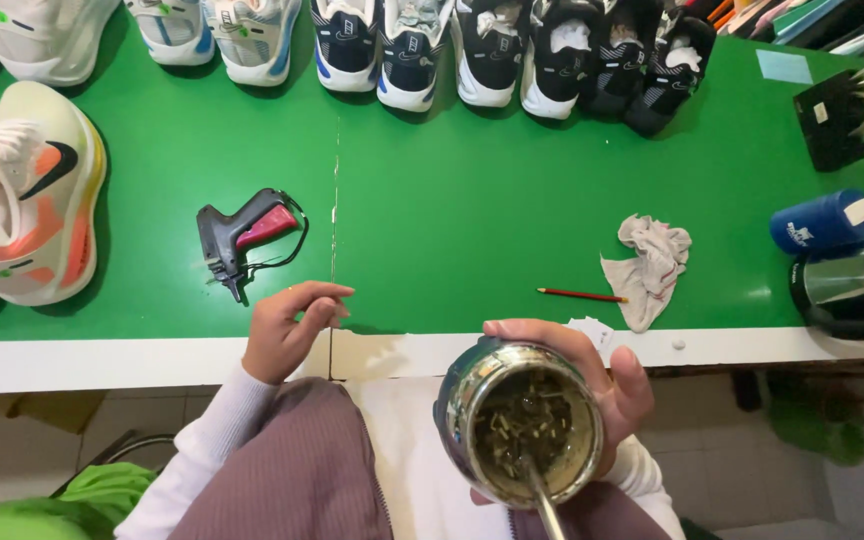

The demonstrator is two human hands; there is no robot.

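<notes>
My right hand [607,375] is wrapped around a round metal cup [519,420] full of green-brown herb, with a metal straw [544,505] standing in it, held close below the table's front edge. My left hand [290,330] rests at the white front edge of the green table [452,210], fingers loosely curled and holding nothing. Just beyond the left hand lies a black and red tagging gun [237,235]. A red pencil [582,295] and a crumpled grey cloth [650,265] lie beyond the right hand.
A row of sneakers [402,45] lines the far edge, and a white and orange sneaker [22,195] sits at left. At right are a blue cylinder [822,222], a black box [832,120] and a clear jug [852,290].
</notes>
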